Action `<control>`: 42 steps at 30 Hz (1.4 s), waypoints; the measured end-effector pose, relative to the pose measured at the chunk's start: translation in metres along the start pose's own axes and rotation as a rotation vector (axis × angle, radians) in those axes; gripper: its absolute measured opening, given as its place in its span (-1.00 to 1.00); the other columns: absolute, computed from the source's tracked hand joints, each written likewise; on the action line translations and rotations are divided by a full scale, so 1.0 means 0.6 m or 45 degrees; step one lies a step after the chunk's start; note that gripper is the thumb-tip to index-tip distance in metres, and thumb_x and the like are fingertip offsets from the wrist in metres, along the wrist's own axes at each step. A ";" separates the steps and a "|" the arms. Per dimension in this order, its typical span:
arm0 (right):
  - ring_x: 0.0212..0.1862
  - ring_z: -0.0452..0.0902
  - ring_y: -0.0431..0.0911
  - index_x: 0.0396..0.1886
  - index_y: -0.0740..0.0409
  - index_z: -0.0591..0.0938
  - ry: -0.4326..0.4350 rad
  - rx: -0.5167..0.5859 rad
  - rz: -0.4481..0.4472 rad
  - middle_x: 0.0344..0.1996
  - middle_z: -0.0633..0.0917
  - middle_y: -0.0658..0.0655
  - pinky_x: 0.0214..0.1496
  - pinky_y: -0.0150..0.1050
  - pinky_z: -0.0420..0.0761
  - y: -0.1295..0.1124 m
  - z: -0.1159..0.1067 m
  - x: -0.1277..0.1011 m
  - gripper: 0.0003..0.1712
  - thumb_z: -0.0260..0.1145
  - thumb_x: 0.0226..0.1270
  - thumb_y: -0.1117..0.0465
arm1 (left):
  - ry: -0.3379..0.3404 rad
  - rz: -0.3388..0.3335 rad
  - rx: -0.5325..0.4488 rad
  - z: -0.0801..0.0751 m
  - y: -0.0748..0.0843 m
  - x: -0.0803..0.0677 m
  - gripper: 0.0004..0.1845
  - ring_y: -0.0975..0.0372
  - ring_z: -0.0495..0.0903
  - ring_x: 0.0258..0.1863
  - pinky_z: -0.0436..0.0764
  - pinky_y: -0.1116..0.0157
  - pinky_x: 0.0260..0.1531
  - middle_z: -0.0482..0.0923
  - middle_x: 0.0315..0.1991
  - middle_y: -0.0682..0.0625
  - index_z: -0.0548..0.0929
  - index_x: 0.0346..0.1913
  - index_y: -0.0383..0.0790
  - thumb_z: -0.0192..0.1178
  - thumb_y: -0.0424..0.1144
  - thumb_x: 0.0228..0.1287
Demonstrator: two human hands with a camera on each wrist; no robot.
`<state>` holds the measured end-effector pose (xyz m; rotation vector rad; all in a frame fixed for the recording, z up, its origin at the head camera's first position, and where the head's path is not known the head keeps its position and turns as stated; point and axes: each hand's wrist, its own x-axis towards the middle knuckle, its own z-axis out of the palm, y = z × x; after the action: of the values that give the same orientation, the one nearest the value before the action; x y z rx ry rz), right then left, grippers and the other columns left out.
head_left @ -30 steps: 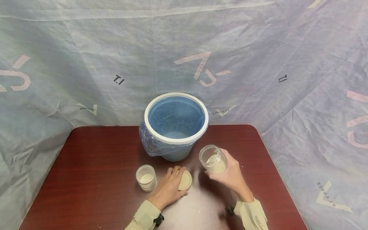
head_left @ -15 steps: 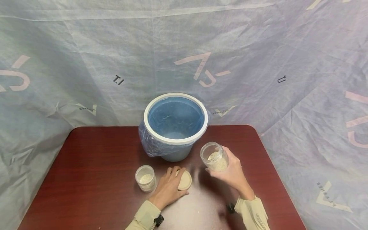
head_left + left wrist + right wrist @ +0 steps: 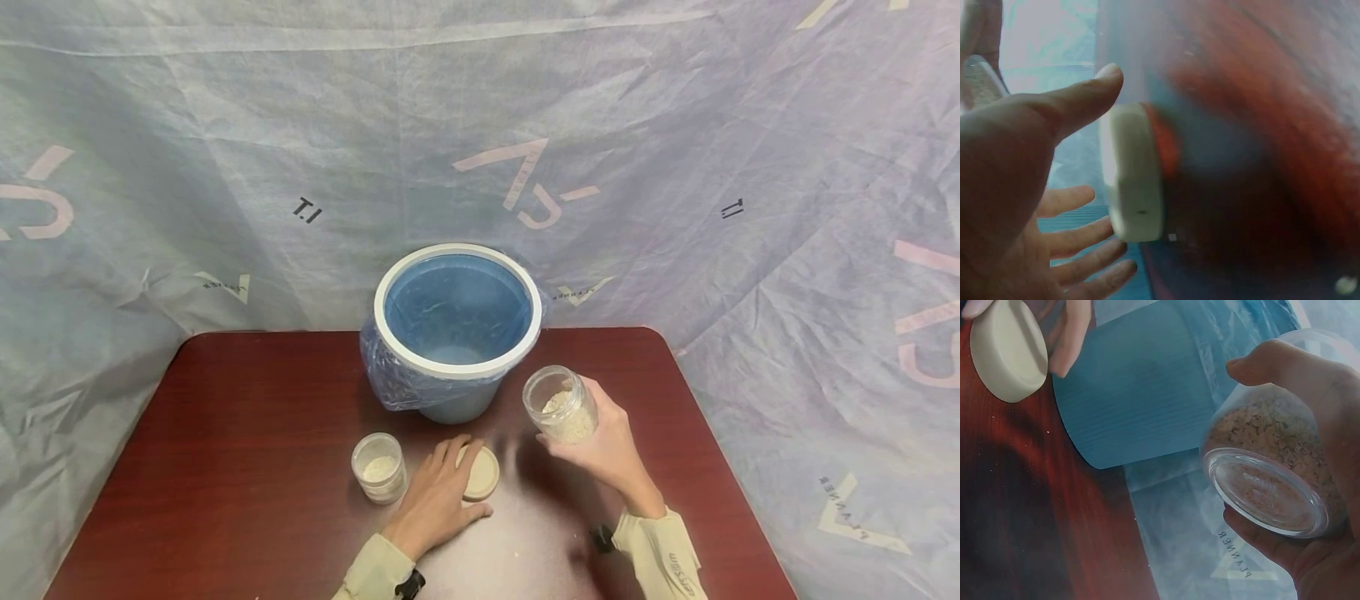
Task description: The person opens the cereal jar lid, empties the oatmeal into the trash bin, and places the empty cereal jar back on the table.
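My right hand grips a clear jar part-filled with pale, flaky bits. Raised above the table and tilted, the jar points its open mouth toward the bucket; its round base shows in the right wrist view. A cream round lid lies on the table, also seen edge-on in the left wrist view. Beside it is my left hand, fingers and thumb extended, with fingertips at the lid's edge. To the left of that hand stands a second open clear jar with similar pale bits inside.
A blue bucket with a white rim ring and a blue plastic liner stands behind the hands. The dark red table has a few crumbs. Printed grey cloth hangs around the back and sides.
The jar in my right hand has risen slightly, away from me. My left hand stays by the lid, with its thumb shifting a little. The head view has drifted slightly.
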<state>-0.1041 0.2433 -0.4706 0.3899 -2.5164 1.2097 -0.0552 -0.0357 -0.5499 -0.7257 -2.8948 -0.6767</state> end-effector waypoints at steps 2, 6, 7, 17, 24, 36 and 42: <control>0.04 0.67 -0.11 0.37 0.01 0.60 0.005 -0.005 0.008 0.06 0.77 0.02 0.06 -0.28 0.63 -0.001 0.001 0.001 0.10 0.87 -0.31 0.08 | 0.008 0.018 -0.034 -0.013 0.005 -0.003 -0.01 -0.06 0.44 0.42 0.51 -0.04 0.33 0.44 0.44 -0.22 0.46 0.52 -0.23 0.62 0.15 0.11; 0.04 0.66 -0.12 0.38 0.02 0.59 0.010 -0.002 0.010 0.07 0.76 0.01 0.06 -0.26 0.63 -0.004 0.001 0.004 0.10 0.87 -0.30 0.07 | 0.010 0.063 -0.172 -0.054 0.017 -0.007 -0.12 0.03 0.44 0.44 0.51 0.00 0.35 0.47 0.45 -0.12 0.46 0.52 -0.18 0.55 0.10 0.24; 0.04 0.66 -0.12 0.38 0.03 0.59 0.013 0.003 0.003 0.07 0.76 0.01 0.06 -0.26 0.63 -0.005 0.001 0.005 0.10 0.88 -0.30 0.07 | 0.016 0.080 -0.204 -0.067 0.021 -0.007 -0.15 0.07 0.46 0.43 0.53 0.01 0.33 0.49 0.44 -0.07 0.47 0.52 -0.15 0.54 0.09 0.27; 0.01 0.66 -0.12 0.40 -0.10 0.53 0.057 0.011 0.060 0.05 0.75 -0.04 0.02 -0.29 0.61 -0.010 -0.011 0.006 0.13 0.89 -0.29 0.08 | 0.363 0.313 -0.557 -0.183 0.042 0.011 -0.60 0.36 0.65 -0.13 0.65 0.34 -0.13 0.72 -0.04 0.19 0.71 0.22 0.00 0.51 -0.17 0.36; 0.02 0.65 -0.09 0.40 0.03 0.51 0.098 -0.006 0.064 0.07 0.76 0.05 0.03 -0.27 0.59 -0.009 -0.017 0.011 0.16 0.88 -0.32 0.16 | 0.572 0.134 -0.801 -0.235 0.004 0.022 -0.83 0.31 0.71 -0.26 0.67 0.41 -0.23 0.73 -0.22 0.15 0.75 0.03 -0.11 0.42 -0.32 0.45; 0.04 0.63 -0.12 0.37 -0.03 0.55 0.080 0.034 0.012 0.09 0.76 0.01 0.03 -0.19 0.59 -0.014 -0.018 0.029 0.12 0.90 -0.30 0.11 | 0.747 -0.466 -0.808 -0.296 -0.094 0.059 -0.65 0.13 0.72 -0.38 0.62 0.45 -0.40 0.76 -0.30 -0.05 0.74 -0.02 -0.21 0.24 0.04 0.61; 0.07 0.62 -0.14 0.36 -0.03 0.55 0.084 0.017 -0.012 0.11 0.75 0.00 0.06 -0.27 0.55 -0.023 -0.023 0.048 0.12 0.90 -0.34 0.17 | 0.779 -0.560 -0.702 -0.295 -0.117 0.098 -0.56 0.19 0.65 -0.43 0.49 0.39 -0.35 0.76 -0.36 -0.04 0.77 -0.08 -0.18 0.21 0.17 0.58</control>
<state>-0.1228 0.2432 -0.4414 0.3593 -2.4492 1.2166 -0.1450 -0.1434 -0.4083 0.1208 -2.2954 -1.4691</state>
